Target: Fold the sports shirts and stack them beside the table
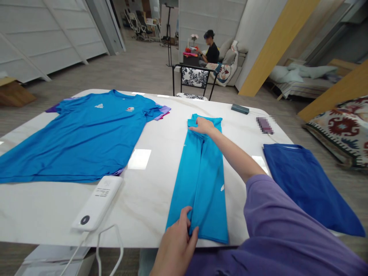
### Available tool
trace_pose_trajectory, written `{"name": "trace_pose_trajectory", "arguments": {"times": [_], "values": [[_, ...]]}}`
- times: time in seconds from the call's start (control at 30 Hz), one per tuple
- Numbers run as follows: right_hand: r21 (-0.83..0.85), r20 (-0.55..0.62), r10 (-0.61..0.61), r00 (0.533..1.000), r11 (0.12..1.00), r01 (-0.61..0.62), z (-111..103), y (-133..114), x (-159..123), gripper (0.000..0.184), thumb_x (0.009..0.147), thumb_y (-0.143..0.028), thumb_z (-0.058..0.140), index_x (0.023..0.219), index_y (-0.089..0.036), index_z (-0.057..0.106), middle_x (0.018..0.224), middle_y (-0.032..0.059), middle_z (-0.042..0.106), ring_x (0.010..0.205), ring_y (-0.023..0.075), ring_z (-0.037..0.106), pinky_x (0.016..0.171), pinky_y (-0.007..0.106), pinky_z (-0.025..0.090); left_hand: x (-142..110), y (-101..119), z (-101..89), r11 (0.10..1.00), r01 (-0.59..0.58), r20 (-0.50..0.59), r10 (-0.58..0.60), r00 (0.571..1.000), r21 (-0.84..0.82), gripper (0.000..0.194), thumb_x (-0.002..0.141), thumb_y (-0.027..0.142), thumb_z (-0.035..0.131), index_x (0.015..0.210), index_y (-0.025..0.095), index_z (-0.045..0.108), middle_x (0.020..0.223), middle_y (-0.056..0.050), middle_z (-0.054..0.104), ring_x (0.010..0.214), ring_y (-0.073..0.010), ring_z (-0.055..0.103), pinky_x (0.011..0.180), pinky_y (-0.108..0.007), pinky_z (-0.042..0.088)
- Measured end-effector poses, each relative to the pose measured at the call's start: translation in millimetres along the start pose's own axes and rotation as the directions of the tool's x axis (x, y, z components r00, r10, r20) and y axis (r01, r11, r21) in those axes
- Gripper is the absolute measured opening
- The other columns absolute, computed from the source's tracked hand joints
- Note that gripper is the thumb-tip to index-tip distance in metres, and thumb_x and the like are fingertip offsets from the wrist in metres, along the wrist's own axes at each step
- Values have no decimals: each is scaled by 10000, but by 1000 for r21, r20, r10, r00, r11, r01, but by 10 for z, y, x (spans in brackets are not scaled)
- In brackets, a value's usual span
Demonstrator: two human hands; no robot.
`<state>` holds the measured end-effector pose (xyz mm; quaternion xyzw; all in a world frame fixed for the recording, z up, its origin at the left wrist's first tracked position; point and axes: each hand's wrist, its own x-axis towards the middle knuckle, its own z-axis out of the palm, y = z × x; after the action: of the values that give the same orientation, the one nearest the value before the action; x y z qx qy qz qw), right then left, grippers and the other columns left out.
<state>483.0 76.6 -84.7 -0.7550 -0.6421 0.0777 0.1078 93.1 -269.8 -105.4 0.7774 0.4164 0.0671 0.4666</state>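
Note:
A light blue T-shirt [201,180], folded into a long narrow strip, lies lengthwise on the white marble-patterned table [161,153]. At its far end, by the collar, my right hand [203,126] has its fingers bent around a bit of the fabric. My left hand [178,240] is at the strip's near end by the table edge, thumb and index finger apart over the cloth; its other fingers are partly hidden. To the left, a blue T-shirt [97,134] is spread flat over other garments, with purple and red edges peeking out.
A white power bank [99,203] with a cable lies front left. On the right are a folded dark blue garment [307,184], a purple phone [265,125] and a dark box-shaped device [240,109]. Beyond the table stands a chair [194,78]; a person [212,51] sits farther back.

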Motion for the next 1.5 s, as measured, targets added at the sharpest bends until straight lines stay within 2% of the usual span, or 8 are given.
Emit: {"name": "trace_pose_trajectory", "arguments": {"times": [0.17, 0.3, 0.5, 0.77, 0.93, 1.17, 1.33, 1.5], "values": [[70, 96, -142, 985, 988, 135, 104, -87, -384, 499, 1022, -362, 734, 1494, -205, 692, 1343, 96, 799, 1242, 339, 732, 1094, 417, 568, -51, 14, -27, 996, 14, -13, -13, 1000, 86, 542, 1137, 443, 490, 1632, 225, 475, 974, -24, 738, 845, -271, 784, 771, -379, 548], [265, 45, -427, 903, 877, 401, 75, 99, -500, 568, 1046, -466, 720, 1572, -259, 661, 1356, 56, 785, 1224, 280, 712, 1117, 373, 539, 44, 72, -287, 976, 29, -197, 14, 980, 214, 556, 1155, 586, 510, 1579, 228, 547, 1056, -47, 746, 928, -286, 791, 760, -384, 565], [398, -313, 122, 942, 917, 14, -222, 1051, -229, 390, 1051, -304, 625, 1387, -139, 737, 1398, 187, 691, 1353, 326, 625, 1275, 488, 458, 501, 315, -308, 870, -153, -244, 294, 924, 468, 375, 1125, 479, 606, 1406, 247, 691, 1213, -122, 758, 1080, -339, 783, 891, -485, 615], [462, -161, 172, 972, 883, -80, -333, 2034, 175, 332, 935, -505, 849, 960, -186, 759, 1065, 99, 758, 996, 249, 675, 1066, 418, 579, 464, -75, 212, 811, -154, -285, 367, 885, 564, 479, 1064, 531, 686, 1456, 257, 663, 1269, -176, 766, 1055, -380, 796, 838, -520, 699], [519, -95, 75, 993, 855, -15, -307, 2234, 436, 430, 1026, -618, 727, 1036, -189, 705, 912, 31, 734, 821, 169, 602, 787, 272, 544, 397, -427, 232, 781, -281, -242, 477, 845, 557, 556, 989, 535, 809, 1485, 318, 684, 1291, -164, 773, 1056, -355, 814, 844, -471, 756], [470, -3, 48, 999, 882, -41, -233, 2400, 713, 257, 953, -399, 812, 940, -159, 722, 932, 63, 741, 864, 194, 616, 884, 309, 557, 410, -312, 146, 738, -313, -201, 516, 833, 598, 532, 987, 443, 814, 1503, 349, 725, 1314, -172, 752, 1049, -333, 803, 855, -444, 756], [388, -110, 104, 988, 920, -54, -246, 2409, 485, 354, 973, -427, 814, 1173, -139, 767, 1366, 171, 678, 1174, 251, 657, 1188, 376, 499, 316, -98, 162, 750, -253, -284, 506, 814, 611, 467, 976, 478, 829, 1417, 343, 760, 1333, -171, 727, 1105, -362, 761, 881, -529, 696], [235, -140, 272, 952, 943, -235, -312, 2172, 51, 543, 1014, -621, 764, 1325, -178, 716, 1372, 181, 714, 1214, 299, 705, 1116, 408, 553, 280, 121, 423, 756, -410, -227, 578, 784, 510, 336, 945, 537, 882, 1167, 313, 765, 1124, -83, 779, 1037, -333, 748, 892, -545, 576]]}}
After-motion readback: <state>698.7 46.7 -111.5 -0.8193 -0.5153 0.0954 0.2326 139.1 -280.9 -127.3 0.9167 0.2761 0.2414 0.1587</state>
